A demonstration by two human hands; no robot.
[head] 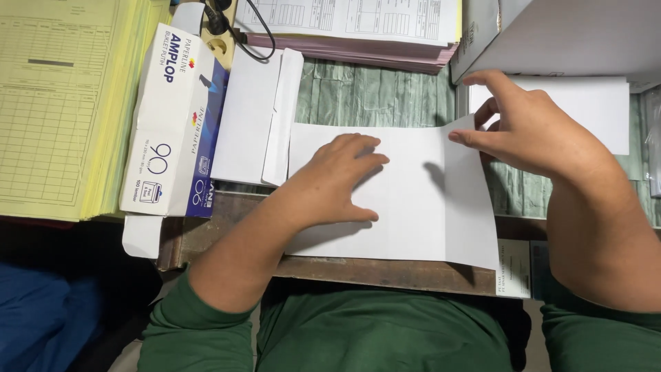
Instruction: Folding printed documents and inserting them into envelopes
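Observation:
A white sheet of paper (pixel 427 207) lies flat near the front edge of the wooden table (pixel 344 269). My left hand (pixel 337 182) presses down on the sheet's left half, fingers spread. My right hand (pixel 527 124) pinches the sheet's upper right corner between thumb and fingers and lifts it slightly. Both arms wear green sleeves.
An open white envelope (pixel 255 117) lies left of the sheet, beside a white and blue envelope box (pixel 172 124). A yellow stack of forms (pixel 62 103) fills the far left. Printed forms on a pink stack (pixel 351 27) sit behind. A grey box (pixel 571 34) and white envelopes (pixel 592 103) stand at the right.

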